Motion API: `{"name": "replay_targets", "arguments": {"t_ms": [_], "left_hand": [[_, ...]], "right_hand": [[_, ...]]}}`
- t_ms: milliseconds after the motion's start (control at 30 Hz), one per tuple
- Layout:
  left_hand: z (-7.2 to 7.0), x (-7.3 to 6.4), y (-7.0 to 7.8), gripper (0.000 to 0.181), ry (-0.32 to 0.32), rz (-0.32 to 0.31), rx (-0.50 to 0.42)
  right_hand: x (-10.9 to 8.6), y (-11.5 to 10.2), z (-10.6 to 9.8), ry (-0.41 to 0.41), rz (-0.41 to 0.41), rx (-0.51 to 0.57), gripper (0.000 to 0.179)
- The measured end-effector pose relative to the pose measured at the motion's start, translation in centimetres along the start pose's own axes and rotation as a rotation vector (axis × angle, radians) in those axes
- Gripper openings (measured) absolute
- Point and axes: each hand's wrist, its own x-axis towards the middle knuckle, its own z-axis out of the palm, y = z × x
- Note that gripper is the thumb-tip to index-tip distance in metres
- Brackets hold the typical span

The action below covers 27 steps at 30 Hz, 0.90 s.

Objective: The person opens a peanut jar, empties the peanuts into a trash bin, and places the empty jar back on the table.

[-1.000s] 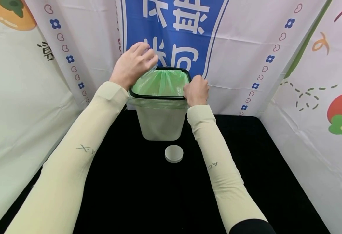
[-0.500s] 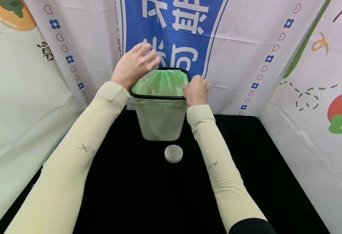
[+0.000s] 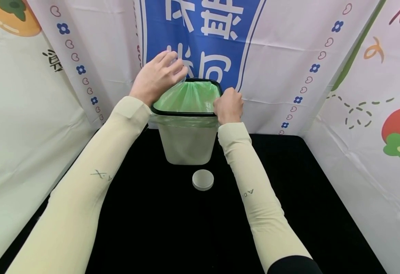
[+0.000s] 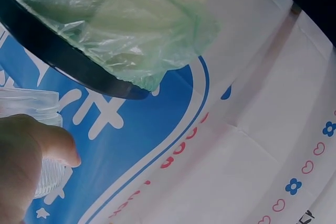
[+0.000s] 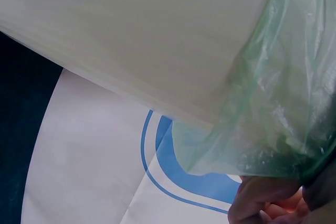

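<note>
My left hand (image 3: 158,76) grips a clear plastic jar (image 4: 32,99) above the left back of a pale trash can (image 3: 187,144). Ribbed sides and the jar's wide neck show in the left wrist view; most of it is hidden by the hand, and its contents cannot be made out. Fingers of my right hand (image 3: 230,106) are curled over the can's black rim (image 3: 186,113) on the right side. A green plastic bag (image 3: 194,97) lines the can and folds out below the rim. The can's bottom inside is out of sight.
A round white lid (image 3: 203,179) lies on the black table (image 3: 165,228) in front of the can. Printed cloth (image 3: 271,64) hangs close behind the can, with more cloth walls at left and right.
The left hand with the jar has shifted very slightly to the right. The right hand, can and lid stay practically where they were.
</note>
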Motion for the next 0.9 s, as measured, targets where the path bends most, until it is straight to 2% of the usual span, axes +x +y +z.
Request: {"name": "replay_targets", "arguments": {"t_ms": [133, 367, 767, 900], "left_hand": [[0.09, -0.09, 0.05, 0.037, 0.008, 0.017, 0.010], [0.23, -0.01, 0.06, 0.037, 0.029, 0.086, 0.067], [-0.03, 0.13, 0.07, 0.043, -0.039, 0.148, 0.132], [-0.10, 0.05, 0.24, 0.043, -0.050, 0.143, 0.131]], "right_hand": [[0.00, -0.06, 0.07, -0.005, 0.002, -0.002, 0.025], [0.03, -0.05, 0.04, -0.008, 0.006, 0.002, 0.024], [0.01, -0.06, -0.10, -0.004, 0.005, 0.003, 0.025], [0.04, -0.05, -0.06, -0.014, 0.011, -0.006, 0.029]]}}
